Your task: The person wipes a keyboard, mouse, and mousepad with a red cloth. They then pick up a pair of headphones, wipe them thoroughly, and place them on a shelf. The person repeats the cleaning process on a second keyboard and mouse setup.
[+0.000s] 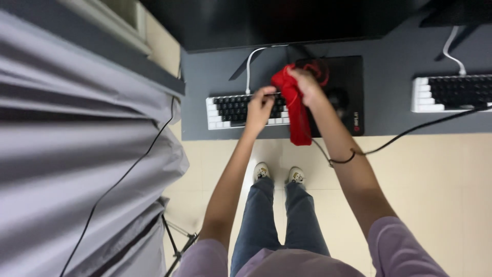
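A red cloth [295, 113] hangs down over the front edge of a dark grey desk [215, 72]. My right hand [306, 84] grips the cloth's bunched top above a black mouse pad [353, 77]. My left hand [260, 106] pinches a thin dark strand or stick that runs toward the cloth, just above a black-and-white keyboard [230, 110]. A dark mouse [338, 96] lies on the pad behind my right forearm. A black band sits on my right wrist.
A second black-and-white keyboard [451, 93] lies at the right with a white cable. A dark monitor [277, 20] stands at the back. A grey curtain [77, 154] fills the left, with a black cable over it. Beige floor tiles and my shoes show below.
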